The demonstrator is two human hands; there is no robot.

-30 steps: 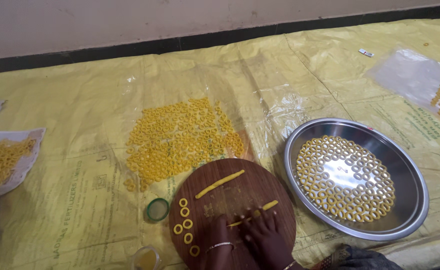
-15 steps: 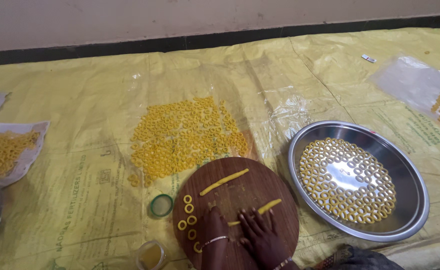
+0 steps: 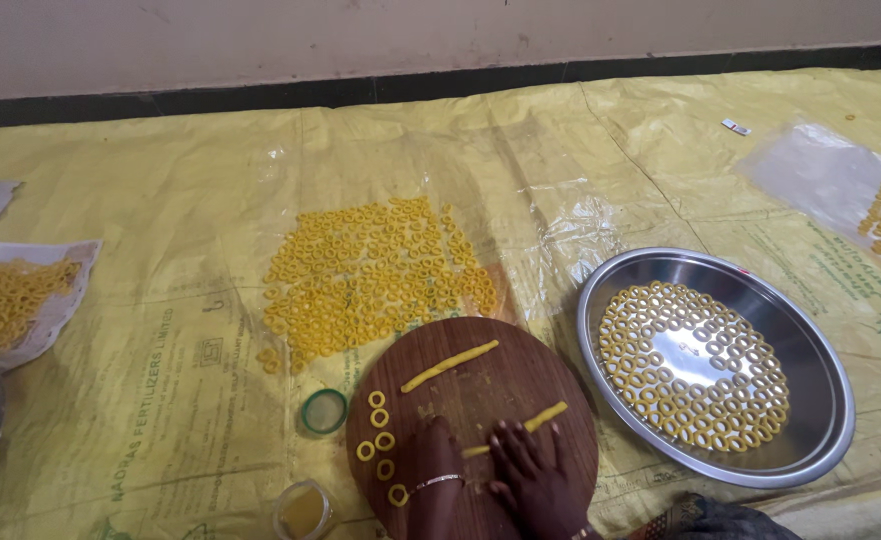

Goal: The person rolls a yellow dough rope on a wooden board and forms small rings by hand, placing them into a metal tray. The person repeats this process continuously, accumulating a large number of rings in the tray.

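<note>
A round wooden board (image 3: 501, 375) lies on the yellow sheet. It carries one loose yellow dough strip (image 3: 450, 365) and several small dough rings (image 3: 379, 420) along its left side. A second dough strip (image 3: 544, 417) lies nearer me. My right hand (image 3: 533, 472) rests flat on this strip with its fingers spread. My left hand (image 3: 434, 462), with a bangle at the wrist, has its fingers bunched at the strip's left end. Whether they pinch the strip is hard to see.
A steel plate (image 3: 811, 340) with several rings stands right of the board. A heap of rings (image 3: 376, 275) lies beyond it. A green lid (image 3: 324, 410) and a small cup (image 3: 303, 508) sit at its left. More rings lie on paper (image 3: 56, 300) and on clear plastic (image 3: 821, 175).
The view has shifted slightly, so the board and plate sit a little further right. Both hands stay on the near dough strip, with only small movement.
</note>
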